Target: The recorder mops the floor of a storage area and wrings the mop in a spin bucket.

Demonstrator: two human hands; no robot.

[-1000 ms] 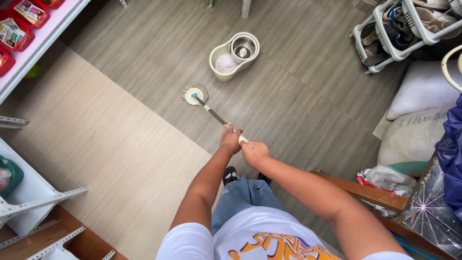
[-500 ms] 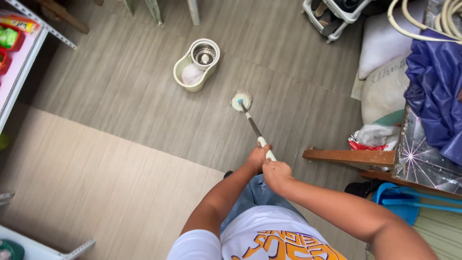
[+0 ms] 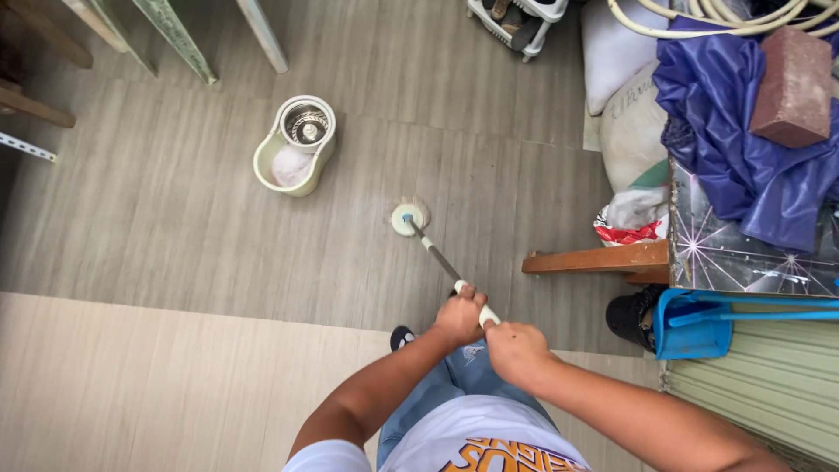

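— What's underfoot here?

— A grey wood-grain floor (image 3: 218, 227) over most of the room, meeting a paler beige strip (image 3: 131, 385) along a straight seam from nine o'clock toward the person's feet. It looks like a storage corner: slanted furniture legs (image 3: 175, 39) at eleven o'clock, a white rack (image 3: 520, 22) at one o'clock.

— And the hands?

— Both are clenched on the mop handle (image 3: 441, 260). The left hand (image 3: 459, 316) has its grip closed around the shaft just below the white sleeve; the right hand (image 3: 516, 350) is closed on the upper end, right behind it. The two hands nearly touch.

— Where's the mop itself?

— Its round head (image 3: 407, 218) lies flat on the grey floor near the centre, the handle slanting from it down toward five o'clock. The cream spin bucket (image 3: 295, 144) with its steel basket stands at eleven o'clock from the head, well apart.

— Any packages or bags?

— At two to three o'clock: pale sacks (image 3: 629, 131) stacked on the floor, a crumpled red-and-white bag (image 3: 629, 229) below them, purple cloth (image 3: 743, 149) with a reddish brick (image 3: 791, 83) on top, and a blue dustpan (image 3: 690, 323) at four o'clock.

— Room for moving?

— Open floor lies left of the mop head and up toward twelve. A wooden edge (image 3: 594, 260) juts in from three o'clock, close to the handle.
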